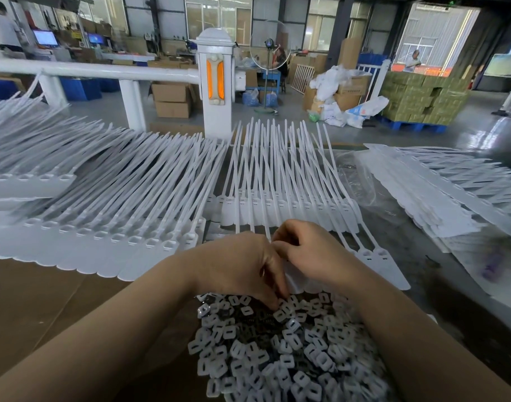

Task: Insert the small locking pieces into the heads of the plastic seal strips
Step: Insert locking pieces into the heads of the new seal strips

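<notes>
Picking step: left hand point(239, 265) pinches in the locking-piece heap point(280, 352) (near table edge); right hand point(312, 250) curls on a seal strip point(373, 256) head. Next, probably: seat one piece squarely.

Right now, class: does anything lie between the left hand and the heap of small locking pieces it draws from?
Nothing visible does. The left hand reaches down with its fingertips already in the heap of locking pieces.
</notes>
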Available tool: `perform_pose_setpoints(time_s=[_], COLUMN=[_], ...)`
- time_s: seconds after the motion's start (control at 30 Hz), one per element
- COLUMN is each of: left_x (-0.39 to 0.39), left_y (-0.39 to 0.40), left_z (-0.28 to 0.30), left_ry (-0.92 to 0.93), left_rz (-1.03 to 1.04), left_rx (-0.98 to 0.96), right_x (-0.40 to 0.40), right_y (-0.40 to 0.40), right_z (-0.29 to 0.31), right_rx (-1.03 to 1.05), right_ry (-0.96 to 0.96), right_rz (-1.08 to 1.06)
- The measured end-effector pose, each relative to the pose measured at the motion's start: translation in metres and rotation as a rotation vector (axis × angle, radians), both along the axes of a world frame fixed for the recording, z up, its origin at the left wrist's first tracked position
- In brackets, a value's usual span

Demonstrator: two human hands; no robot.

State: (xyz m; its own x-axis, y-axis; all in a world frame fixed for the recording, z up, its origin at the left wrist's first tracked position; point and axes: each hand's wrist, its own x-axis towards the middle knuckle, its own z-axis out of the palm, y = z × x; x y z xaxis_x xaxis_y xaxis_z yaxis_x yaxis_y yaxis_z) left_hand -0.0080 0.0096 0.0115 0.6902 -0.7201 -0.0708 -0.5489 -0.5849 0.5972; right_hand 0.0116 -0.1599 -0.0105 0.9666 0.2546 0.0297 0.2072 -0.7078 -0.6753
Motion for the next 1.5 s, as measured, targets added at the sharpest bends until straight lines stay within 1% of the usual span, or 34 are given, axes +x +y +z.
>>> perform_pose_setpoints(time_s=[0.2,0.33,0.4,0.47,0.53,0.67,0.73,0.8,0.9,1.1,1.3,1.43,1.5], left_x=[-0.004,-0.005,-0.004,-0.002,0.003,0.016,0.02,0.021,0.021,0.021,0.022,0.02,0.019], left_y=[-0.003,-0.004,-0.004,-0.002,0.003,0.017,0.021,0.022,0.023,0.022,0.021,0.018,0.017], left_z=[0.003,0.001,0.0,0.0,0.002,0.004,0.003,0.003,0.002,0.002,0.0,0.002,0.002], left_ry=[-0.058,-0.139,-0.154,-0.149,-0.081,0.165,0.314,0.447,0.529,0.555,0.515,0.351,0.3], left_rz=[-0.012,-0.03,-0.021,0.024,0.145,0.438,0.545,0.589,0.587,0.575,0.536,0.539,0.564], left_rx=[0.054,0.108,0.086,0.021,-0.1,-0.345,-0.469,-0.579,-0.653,-0.651,-0.61,-0.49,-0.441], right_x=[-0.001,-0.001,-0.001,0.0,0.001,0.004,0.003,0.002,0.001,0.002,0.001,-0.001,-0.001], right_y=[0.0,0.0,0.0,-0.001,-0.002,-0.006,-0.007,-0.007,-0.007,-0.005,-0.003,-0.002,-0.001], right_z=[0.0,-0.001,0.0,0.001,0.002,0.005,0.006,0.006,0.006,0.003,0.003,0.002,0.002], right_rx=[0.018,0.023,0.021,0.032,0.097,0.3,0.368,0.39,0.353,0.339,0.336,0.286,0.257], right_ry=[0.009,0.013,0.012,0.012,0.006,0.04,0.066,0.068,0.055,0.017,0.022,0.025,0.02], right_rz=[-0.002,-0.005,-0.005,-0.002,-0.008,-0.054,-0.052,-0.034,0.008,0.021,0.03,0.04,0.041])
